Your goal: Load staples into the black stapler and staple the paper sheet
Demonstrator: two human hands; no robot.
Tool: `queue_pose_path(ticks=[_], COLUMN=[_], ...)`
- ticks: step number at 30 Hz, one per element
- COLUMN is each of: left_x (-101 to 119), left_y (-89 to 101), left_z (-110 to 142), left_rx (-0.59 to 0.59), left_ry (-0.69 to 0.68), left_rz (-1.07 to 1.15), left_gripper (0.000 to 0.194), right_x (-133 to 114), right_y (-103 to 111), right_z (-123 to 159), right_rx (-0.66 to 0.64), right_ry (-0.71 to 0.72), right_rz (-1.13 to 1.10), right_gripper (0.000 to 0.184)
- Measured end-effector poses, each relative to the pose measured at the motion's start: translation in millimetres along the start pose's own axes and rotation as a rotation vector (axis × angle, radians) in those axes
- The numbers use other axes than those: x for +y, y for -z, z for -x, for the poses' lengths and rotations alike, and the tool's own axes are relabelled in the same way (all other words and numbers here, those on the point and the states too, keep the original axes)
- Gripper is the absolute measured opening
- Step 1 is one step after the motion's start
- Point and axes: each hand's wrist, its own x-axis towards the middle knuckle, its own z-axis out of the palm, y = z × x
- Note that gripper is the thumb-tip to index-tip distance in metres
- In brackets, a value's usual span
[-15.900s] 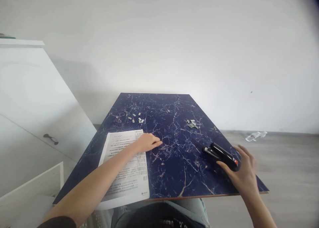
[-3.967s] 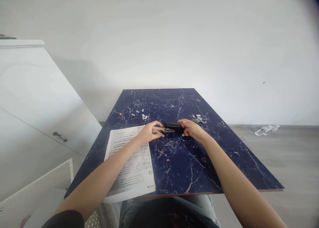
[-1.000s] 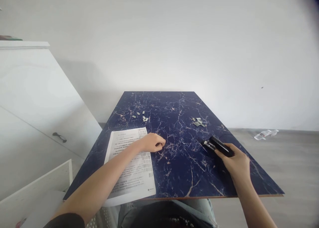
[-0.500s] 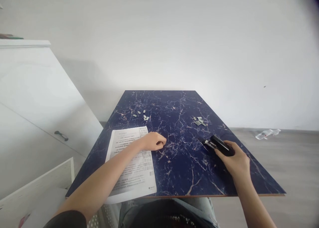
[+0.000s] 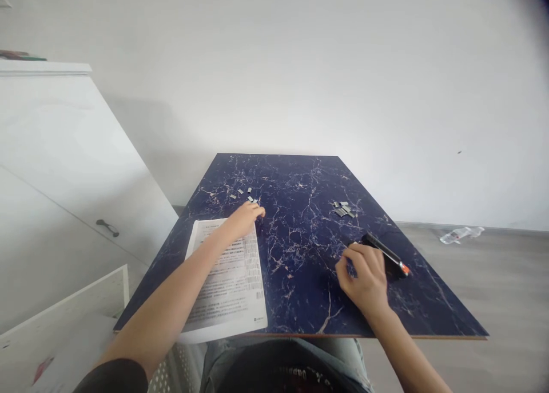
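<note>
My left hand [image 5: 247, 217] reaches over the top right corner of a printed sheet of paper [image 5: 227, 301]. Its fingers are curled together beside a small group of staple strips [image 5: 250, 191], and whatever they grip is hidden. On the right side of the table, a black stapler [image 5: 388, 255] with an orange-red mark at its near end lies behind my right hand [image 5: 363, 276]. Thumb and forefinger of that hand bend into a loop, with the fingertips close to the stapler's far end. Anything between those fingertips is too small to make out.
Another cluster of staple strips [image 5: 343, 209] lies farther back on the dark blue marbled table [image 5: 295, 301]. A white cabinet [image 5: 77, 153] stands at the left. On the floor at the right is a clear plastic bottle [image 5: 461, 234].
My right hand has let go of the stapler, which now lies on the table, and has shifted left. My left hand has moved away from me and left, to the staple strips.
</note>
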Motion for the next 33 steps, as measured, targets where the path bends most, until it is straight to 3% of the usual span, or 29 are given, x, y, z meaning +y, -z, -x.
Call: queue_pose_path(ticks=[4,9,11,15,20,23,27,33], left_x=[-34.4,-39.4,-35.5,-27.4,-9.6,8.3,32.1,51.8], left_y=[18.9,16.1,12.1,11.3,25.5,35.1,41.5,41.0], left_z=[8.9,10.9,9.0,5.9,3.3,3.4,5.9,7.7], left_rx=[-0.187,-0.146,-0.124,-0.088,0.007,-0.001,-0.001,0.072], left_ry=[-0.062,0.002,-0.009,-0.053,-0.056,-0.059,-0.037,-0.067], left_rz=[-0.138,-0.169,-0.172,-0.175,-0.098,0.04,0.165,0.234], left_gripper=[0.047,0.017,0.008,0.02,0.022,0.021,0.019,0.015], right_x=[-11.0,-8.6,-8.7,-9.8,-9.1,-13.3,-35.3,-88.3], right_y=[-7.0,-7.9,-9.3,-13.2,-13.9,-12.0,-14.1,-30.6], right_z=[-7.0,-8.1,-8.3,-8.9,-11.9,-15.0,-19.4,-31.1], right_rx=[-0.263,-0.345,-0.373,-0.426,-0.496,-0.532,-0.58,-0.689], right_ry=[0.063,0.051,0.06,0.081,0.11,0.114,0.015,-0.183], right_rz=[-0.197,-0.265,-0.261,-0.245,-0.256,-0.287,-0.385,-0.674], right_gripper=[0.02,0.016,0.016,0.017,0.018,0.021,0.029,0.032])
